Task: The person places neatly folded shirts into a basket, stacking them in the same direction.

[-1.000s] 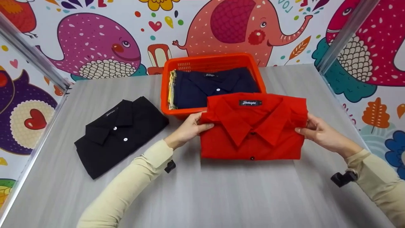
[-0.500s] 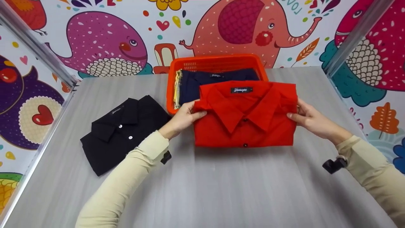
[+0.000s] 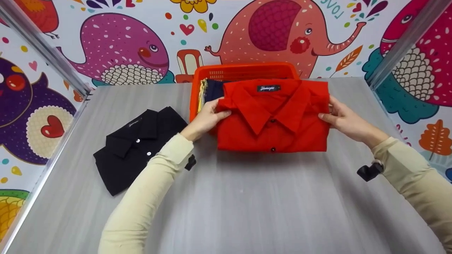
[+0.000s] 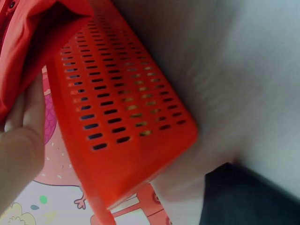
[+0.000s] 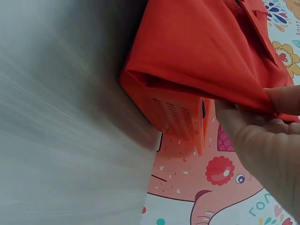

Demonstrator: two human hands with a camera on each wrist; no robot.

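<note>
A folded red shirt [image 3: 272,120], collar upward, is held up in front of and partly over an orange basket [image 3: 247,67]. My left hand [image 3: 208,116] pinches its left edge, thumb on top and fingers beneath. On the opposite edge my right hand [image 3: 348,121] grips the shirt the same way; the right wrist view shows the thumb above the red cloth [image 5: 201,51] and the fingers under it. Inside the basket a folded navy shirt [image 3: 214,91] is mostly hidden by the red one. Yellow patterned cloth [image 3: 202,93] stands along the basket's left side.
A folded black shirt [image 3: 137,148] with white buttons lies on the grey table [image 3: 247,208], left of the basket and partly behind my left forearm. A cartoon-printed wall [image 3: 197,38] stands behind the basket. Metal posts [image 3: 402,46] rise at the back corners.
Both hands have carried the red shirt away from me toward the back, so it covers more of the basket and the navy shirt. The black shirt stays on the table.
</note>
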